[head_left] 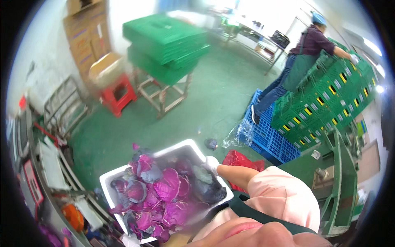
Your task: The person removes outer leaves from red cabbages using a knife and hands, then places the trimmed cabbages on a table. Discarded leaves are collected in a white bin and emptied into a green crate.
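Observation:
A white foam box (190, 145) filled with loose purple cabbage leaves (166, 185) is in front of me, tilted in the view. Some darker, bluish leaves (203, 175) lie along its right side. My right hand (212, 164), in a white glove, is closed on the box's right rim. At the bottom edge, my gloved left hand (131, 241) holds the near left corner; most of it is cut off. Whether the box's underside rests on anything is hidden.
Beyond the box lies a small cabbage (211, 143) on the green floor, near clear plastic film (238, 135) and a red mesh sack (236, 160). A person (306, 53) stands at stacked green crates (329, 96) on a blue pallet (267, 136). Green trays (164, 41) and a red stool (119, 94) stand farther left.

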The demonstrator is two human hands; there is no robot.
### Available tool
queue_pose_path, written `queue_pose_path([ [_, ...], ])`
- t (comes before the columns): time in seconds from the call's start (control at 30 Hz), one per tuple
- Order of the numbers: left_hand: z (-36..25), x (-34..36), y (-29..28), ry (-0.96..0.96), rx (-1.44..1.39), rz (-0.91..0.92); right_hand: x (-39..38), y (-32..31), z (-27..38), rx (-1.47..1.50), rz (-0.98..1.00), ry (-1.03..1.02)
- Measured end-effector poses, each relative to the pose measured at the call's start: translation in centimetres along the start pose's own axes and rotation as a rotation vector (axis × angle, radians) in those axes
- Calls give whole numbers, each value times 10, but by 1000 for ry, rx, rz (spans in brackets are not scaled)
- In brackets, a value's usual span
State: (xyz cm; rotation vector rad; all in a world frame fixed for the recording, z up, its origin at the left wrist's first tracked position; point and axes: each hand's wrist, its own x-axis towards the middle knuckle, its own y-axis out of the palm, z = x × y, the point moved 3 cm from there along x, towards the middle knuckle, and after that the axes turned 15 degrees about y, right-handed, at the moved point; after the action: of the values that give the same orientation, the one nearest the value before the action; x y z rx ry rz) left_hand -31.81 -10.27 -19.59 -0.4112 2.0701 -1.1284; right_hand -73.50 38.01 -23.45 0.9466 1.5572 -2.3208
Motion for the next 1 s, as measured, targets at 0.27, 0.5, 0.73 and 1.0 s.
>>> queue_pose_path([
  [0.27,-103,65,-143,567,24,-123,-165,-109,-79,25,-331,112],
  [0.5,-328,57,-257,1097,-10,38,-411,-304,-127,234,-745,269],
  [0.73,-569,-7,-374,1783,-30,12,-757,-396,-180,392,-1227,547],
  [1.0,-783,-301,-298,2387,-213,448,-950,-342,-204,447,-1265,847],
])
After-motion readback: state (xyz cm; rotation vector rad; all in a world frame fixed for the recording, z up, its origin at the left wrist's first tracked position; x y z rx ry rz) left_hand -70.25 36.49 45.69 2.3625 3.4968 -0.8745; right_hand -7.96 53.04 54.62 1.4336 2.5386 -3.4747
